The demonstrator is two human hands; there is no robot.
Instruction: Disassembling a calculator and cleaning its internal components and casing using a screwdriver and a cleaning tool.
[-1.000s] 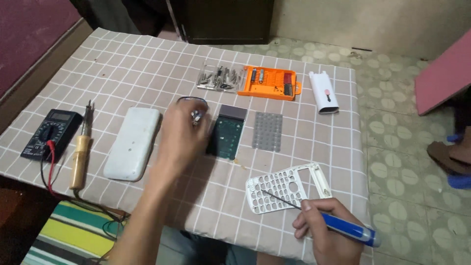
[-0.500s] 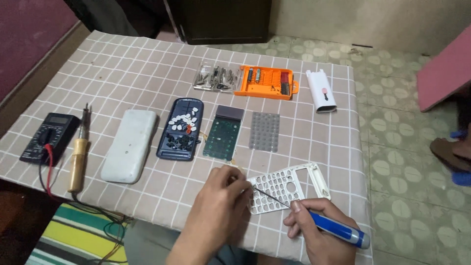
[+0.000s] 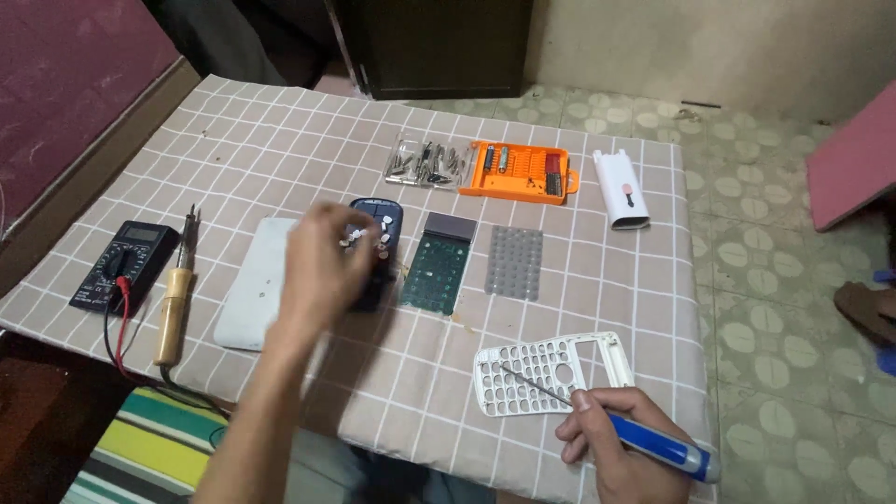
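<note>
My left hand [image 3: 322, 271] hovers blurred over a dark blue calculator shell [image 3: 378, 215] that carries several small white keys [image 3: 362, 238]. Its fingers are curled near the keys; I cannot tell whether they pinch anything. My right hand [image 3: 611, 453] grips a blue-handled screwdriver [image 3: 665, 450], and the thin shaft rests on a white calculator key frame [image 3: 551, 375] near the table's front edge. A green circuit board [image 3: 437, 273] and a grey rubber key mat [image 3: 514, 262] lie right of the shell.
On the checked tablecloth, a white back cover [image 3: 250, 303], a soldering iron [image 3: 174, 308] and a black multimeter [image 3: 126, 266] lie at the left. An orange bit case [image 3: 516, 173], a clear tray of bits [image 3: 427, 161] and a white casing [image 3: 621, 189] sit at the back.
My left hand went from the dark shell to the white frame, then back up to the shell. The right hand and screwdriver stayed by the frame.
</note>
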